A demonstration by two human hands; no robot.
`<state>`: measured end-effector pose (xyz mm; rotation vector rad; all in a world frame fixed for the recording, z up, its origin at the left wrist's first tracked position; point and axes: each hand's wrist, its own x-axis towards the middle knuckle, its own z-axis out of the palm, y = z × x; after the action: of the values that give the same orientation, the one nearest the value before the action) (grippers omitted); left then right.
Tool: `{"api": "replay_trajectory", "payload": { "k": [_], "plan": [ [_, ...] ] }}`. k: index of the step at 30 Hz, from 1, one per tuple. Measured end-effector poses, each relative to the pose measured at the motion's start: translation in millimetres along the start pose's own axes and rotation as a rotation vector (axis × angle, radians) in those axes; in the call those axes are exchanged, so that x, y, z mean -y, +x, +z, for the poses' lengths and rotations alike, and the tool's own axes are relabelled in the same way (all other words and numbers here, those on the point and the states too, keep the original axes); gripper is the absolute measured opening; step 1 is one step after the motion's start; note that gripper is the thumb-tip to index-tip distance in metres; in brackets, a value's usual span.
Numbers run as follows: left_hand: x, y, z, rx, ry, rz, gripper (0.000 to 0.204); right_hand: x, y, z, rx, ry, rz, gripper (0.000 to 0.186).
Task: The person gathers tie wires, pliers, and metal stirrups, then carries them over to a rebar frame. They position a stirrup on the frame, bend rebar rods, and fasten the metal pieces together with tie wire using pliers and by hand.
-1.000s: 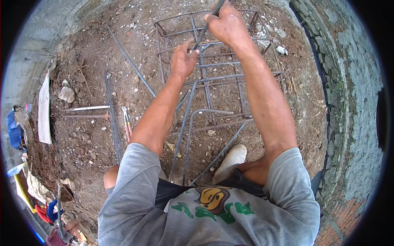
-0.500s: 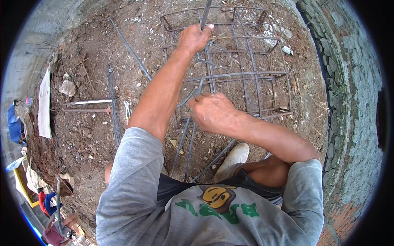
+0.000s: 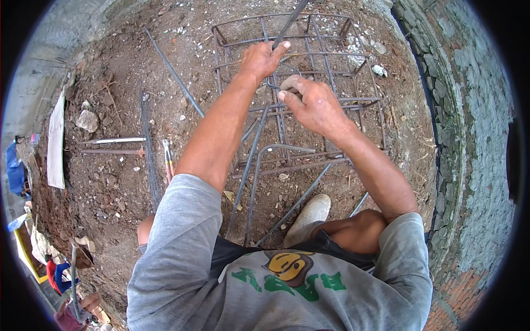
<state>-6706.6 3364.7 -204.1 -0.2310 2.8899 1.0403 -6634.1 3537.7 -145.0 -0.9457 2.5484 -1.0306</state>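
My left hand [image 3: 260, 59] is wrapped around a dark metal bar [image 3: 291, 23] that slants up and to the right. My right hand [image 3: 316, 106] is just below it, fingers curled and thumb near the forefinger. By its fingertips a thin bent steel rod [image 3: 270, 84] curves; what the fingers hold, if anything, is hidden. Both hands are over a cage of tied rusty rebar [image 3: 327, 55] on the ground. Nearer to me, a rebar rod with a bent end [image 3: 287, 147] lies across the cage's near side, beside a straight rod [image 3: 249, 160].
A long rod [image 3: 174, 70] lies to the left, with pincers [image 3: 168, 157], a bundle of thin wire [image 3: 148, 146] and short bars [image 3: 113, 151] on the dirt. A rough wall [image 3: 479, 121] runs along the right. Another person [image 3: 83, 311] is at the lower left.
My right hand has moved up and away from me, close to my left hand. The rod with the bent end now lies lower, its bend pointing right. My left hand still grips the bar.
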Motion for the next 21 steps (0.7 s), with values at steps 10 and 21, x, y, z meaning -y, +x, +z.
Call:
{"api": "replay_trajectory", "payload": {
  "k": [10, 21],
  "plan": [
    [-3, -8, -3, -0.003, 0.048, 0.032, 0.057, 39, 41, -68, -0.661, -0.004, -0.121, 0.038],
    [58, -31, 58, -0.409, -0.031, -0.085, 0.033, 37, 73, -70, -0.758, -0.236, -0.087, 0.029]
  ]
}}
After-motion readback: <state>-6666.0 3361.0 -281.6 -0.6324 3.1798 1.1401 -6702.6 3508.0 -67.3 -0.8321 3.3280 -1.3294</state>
